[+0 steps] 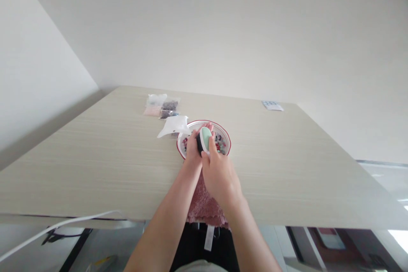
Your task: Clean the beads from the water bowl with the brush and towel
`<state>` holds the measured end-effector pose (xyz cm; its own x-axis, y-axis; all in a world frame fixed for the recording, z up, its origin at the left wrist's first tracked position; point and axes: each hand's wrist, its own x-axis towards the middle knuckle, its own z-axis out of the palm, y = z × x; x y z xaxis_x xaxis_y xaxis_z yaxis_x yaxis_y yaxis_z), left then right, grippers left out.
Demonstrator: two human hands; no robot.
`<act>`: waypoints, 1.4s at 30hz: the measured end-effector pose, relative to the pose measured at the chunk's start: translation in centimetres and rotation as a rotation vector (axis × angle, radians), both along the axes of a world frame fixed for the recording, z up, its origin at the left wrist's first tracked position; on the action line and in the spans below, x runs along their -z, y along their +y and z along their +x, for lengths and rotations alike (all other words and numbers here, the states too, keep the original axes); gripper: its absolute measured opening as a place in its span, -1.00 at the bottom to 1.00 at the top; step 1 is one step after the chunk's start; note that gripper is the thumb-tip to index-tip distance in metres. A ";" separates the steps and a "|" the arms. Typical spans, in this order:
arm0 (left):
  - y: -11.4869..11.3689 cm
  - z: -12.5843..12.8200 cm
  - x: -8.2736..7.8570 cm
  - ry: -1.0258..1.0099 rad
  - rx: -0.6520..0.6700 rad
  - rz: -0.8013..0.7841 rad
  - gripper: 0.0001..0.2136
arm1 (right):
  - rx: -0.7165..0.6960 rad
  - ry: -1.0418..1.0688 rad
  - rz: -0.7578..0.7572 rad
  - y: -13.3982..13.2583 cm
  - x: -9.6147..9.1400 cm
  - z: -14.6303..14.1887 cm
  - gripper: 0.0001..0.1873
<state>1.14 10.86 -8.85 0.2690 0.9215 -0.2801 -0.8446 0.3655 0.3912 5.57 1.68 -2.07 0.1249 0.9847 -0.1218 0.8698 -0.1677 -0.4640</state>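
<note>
My right hand (219,170) is closed around a brush (205,137) with a pale green back, a white rim and dark bristles. The brush is turned on its side, its bristles facing my left hand (192,144). My left hand lies open with its fingers stretched out, partly hidden behind the brush. Both hands are over a white plate (226,129) with a red rim. Small beads (219,142) in red, dark and pale colours lie in the plate. A pink fluffy cloth (207,204) lies below my wrists, reaching the table's front edge.
Left of the plate rests a white pouch (174,125). Behind it are clear bags of dark beads (170,105) and pink beads (153,110). A small printed sheet (272,106) lies at the back right of the table (287,170). A white cable (60,223) hangs at the front left.
</note>
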 end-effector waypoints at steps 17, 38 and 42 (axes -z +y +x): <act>0.3 0.0 0.2 0.076 0.024 -0.047 -0.69 | 0.025 -0.023 -0.012 0.8 0.3 -0.3 -0.43; 0.3 0.1 0.5 0.106 -0.003 -0.014 -0.75 | 0.061 -0.077 0.022 0.3 0.8 -0.4 -0.45; 0.5 0.0 0.6 0.119 0.017 -0.026 -0.72 | 0.063 -0.070 0.041 0.2 1.0 -0.5 -0.46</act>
